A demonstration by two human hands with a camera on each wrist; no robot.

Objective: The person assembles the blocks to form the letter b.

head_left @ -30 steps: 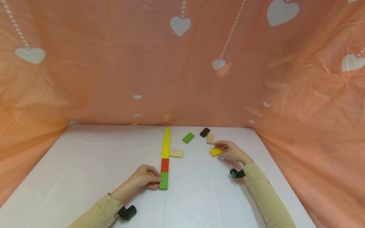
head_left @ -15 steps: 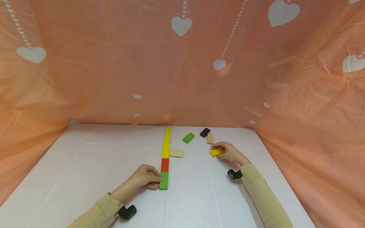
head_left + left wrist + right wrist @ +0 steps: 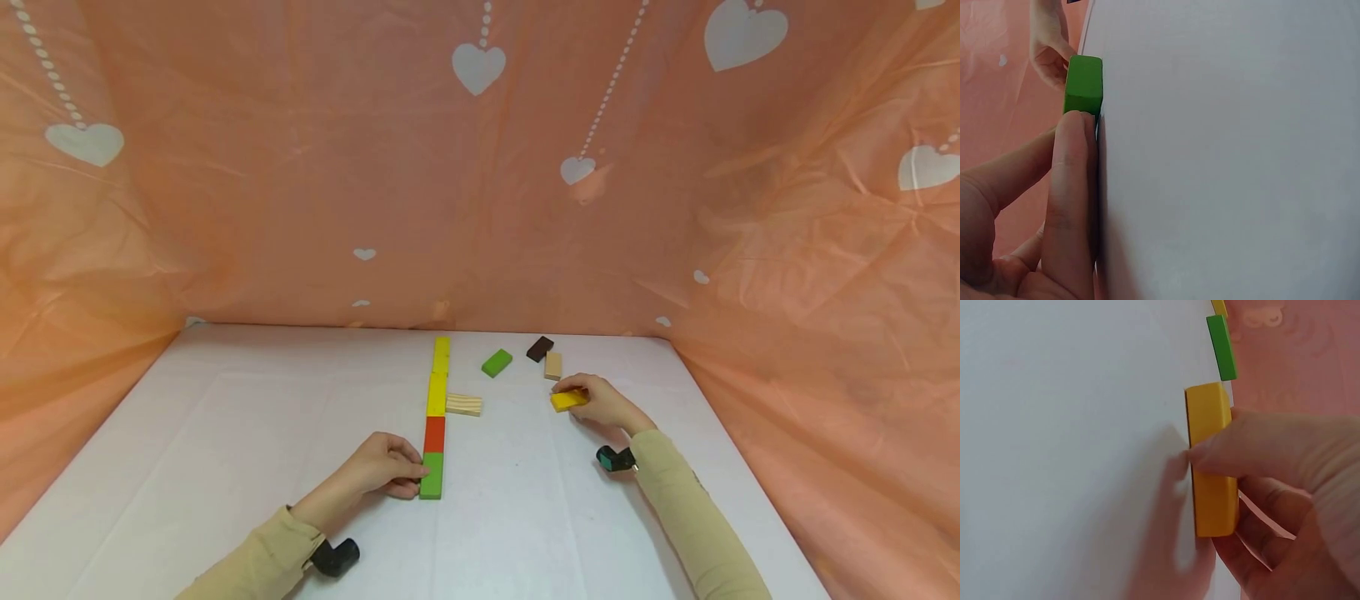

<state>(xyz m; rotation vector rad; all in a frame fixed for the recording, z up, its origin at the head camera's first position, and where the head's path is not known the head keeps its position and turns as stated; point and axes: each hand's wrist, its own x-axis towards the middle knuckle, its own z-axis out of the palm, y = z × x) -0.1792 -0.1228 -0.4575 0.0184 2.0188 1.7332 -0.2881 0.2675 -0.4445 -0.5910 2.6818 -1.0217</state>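
My left hand [image 3: 386, 467] rests on the table with its fingertips against the left side of a green block [image 3: 431, 483]. This block forms the near end of a straight row, beyond which lie a red block [image 3: 435, 434] and two yellow blocks, one being the nearer yellow block [image 3: 437, 393]. On the right, my right hand [image 3: 603, 402] pinches an orange-yellow block [image 3: 1210, 487] between thumb and fingers. The thumb lies across its face in the right wrist view, and a hand shadow falls on the white surface beside it.
A striped light wood block [image 3: 463, 405] lies beside the row. Toward the back right are a loose green block [image 3: 497, 362], a dark brown block [image 3: 539, 348] and a beige block [image 3: 552, 365]. An orange curtain [image 3: 300, 208] encloses the white table [image 3: 262, 417].
My right hand's fingers have shifted slightly left and nearer around the orange-yellow block, and the right wrist has moved a little left. The left hand and the row look unchanged.
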